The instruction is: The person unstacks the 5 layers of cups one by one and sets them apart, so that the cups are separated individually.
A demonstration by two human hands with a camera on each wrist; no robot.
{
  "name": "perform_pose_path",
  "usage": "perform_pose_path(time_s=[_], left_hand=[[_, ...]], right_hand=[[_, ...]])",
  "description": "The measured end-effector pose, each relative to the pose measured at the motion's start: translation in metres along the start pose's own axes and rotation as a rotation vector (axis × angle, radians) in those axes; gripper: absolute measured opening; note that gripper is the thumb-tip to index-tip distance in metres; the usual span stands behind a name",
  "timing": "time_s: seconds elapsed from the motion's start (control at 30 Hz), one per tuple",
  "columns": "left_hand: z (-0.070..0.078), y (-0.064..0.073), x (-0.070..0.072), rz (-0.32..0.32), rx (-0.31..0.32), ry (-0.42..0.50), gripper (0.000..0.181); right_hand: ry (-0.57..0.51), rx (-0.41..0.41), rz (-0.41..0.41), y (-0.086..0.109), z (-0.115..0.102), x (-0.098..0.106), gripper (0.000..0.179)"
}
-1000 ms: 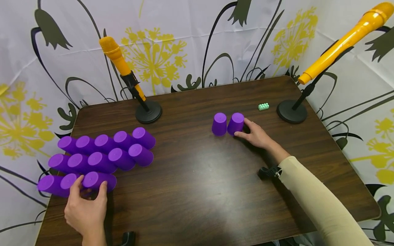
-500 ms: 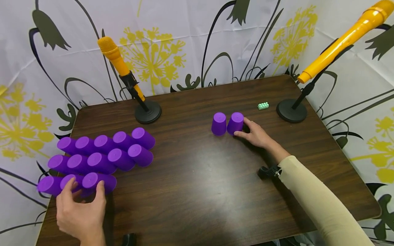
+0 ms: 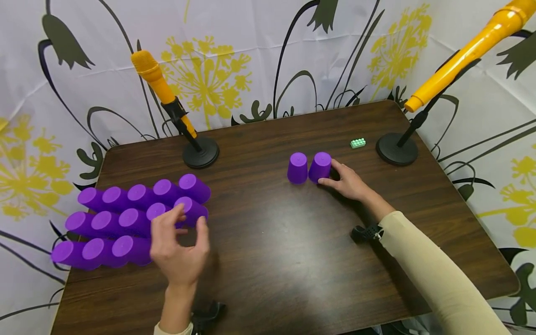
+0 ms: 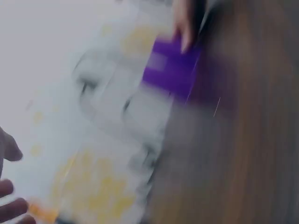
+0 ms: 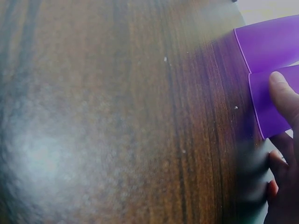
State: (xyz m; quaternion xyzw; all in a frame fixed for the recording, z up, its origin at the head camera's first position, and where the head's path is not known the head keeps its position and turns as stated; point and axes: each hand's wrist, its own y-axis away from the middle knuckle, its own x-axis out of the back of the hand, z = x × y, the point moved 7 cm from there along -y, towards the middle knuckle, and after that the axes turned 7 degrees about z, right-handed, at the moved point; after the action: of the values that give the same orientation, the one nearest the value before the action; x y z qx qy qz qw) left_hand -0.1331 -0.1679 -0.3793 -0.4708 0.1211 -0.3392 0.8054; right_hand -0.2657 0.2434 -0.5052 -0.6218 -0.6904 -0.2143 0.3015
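In the head view, my left hand [image 3: 179,253] is in the air over the front right part of several upside-down purple cups [image 3: 131,246], thumb and fingers apart with nothing between them. Its fingertips [image 4: 11,210] show at the edge of the blurred left wrist view. My right hand [image 3: 349,182] holds a purple cup [image 3: 320,166], thumb on the near side and fingers round the far side. That cup stands upside down on the table; in the right wrist view the thumb [image 5: 282,95] presses its wall. A second upside-down purple cup [image 3: 298,168] stands right beside it on the left.
An orange microphone on a black stand [image 3: 201,152] is at the back left. Another orange microphone [image 3: 465,58] leans from its stand [image 3: 397,149] at the back right. A small mint-green toy brick [image 3: 358,143] lies near that stand. Patterned cloth [image 3: 234,60] hangs behind the brown table [image 3: 268,260].
My left hand has let go of a front-row cup and moved right, away from that row. The right hand stays on its cup in the same place.
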Motion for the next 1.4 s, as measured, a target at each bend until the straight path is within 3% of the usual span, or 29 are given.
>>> perform_pose_path(time_s=[0.13, 0.23, 0.37, 0.47, 0.63, 0.87, 1.13, 1.4], left_hand=[[0.010, 0.025, -0.066, -0.390, 0.015, 0.041, 0.052], [0.012, 0.043, -0.107, -0.607, 0.047, 0.032, 0.063], [0.015, 0.060, -0.153, -0.774, 0.067, 0.046, 0.072], [0.018, 0.069, -0.181, -0.850, 0.082, 0.057, 0.076], [0.017, 0.077, -0.215, -0.865, 0.143, 0.079, 0.075], [0.021, 0.081, -0.243, -0.851, 0.195, 0.104, 0.072], [0.017, 0.083, -0.254, -0.820, 0.216, 0.078, 0.057], [0.015, 0.081, -0.261, -0.828, 0.203, 0.089, 0.060]], right_hand=[[0.007, -0.006, 0.003, 0.001, 0.001, -0.001, 0.070], [0.006, -0.010, 0.005, 0.001, 0.002, 0.000, 0.070], [0.003, -0.010, 0.004, 0.001, 0.002, 0.000, 0.070], [-0.002, -0.008, 0.005, 0.000, 0.001, 0.001, 0.069], [-0.010, -0.001, 0.007, 0.000, 0.000, 0.001, 0.069], [-0.013, 0.008, 0.016, 0.000, 0.001, 0.000, 0.068], [-0.003, -0.007, 0.003, 0.001, 0.002, -0.002, 0.071], [-0.013, -0.014, 0.010, 0.000, 0.002, 0.000, 0.069]])
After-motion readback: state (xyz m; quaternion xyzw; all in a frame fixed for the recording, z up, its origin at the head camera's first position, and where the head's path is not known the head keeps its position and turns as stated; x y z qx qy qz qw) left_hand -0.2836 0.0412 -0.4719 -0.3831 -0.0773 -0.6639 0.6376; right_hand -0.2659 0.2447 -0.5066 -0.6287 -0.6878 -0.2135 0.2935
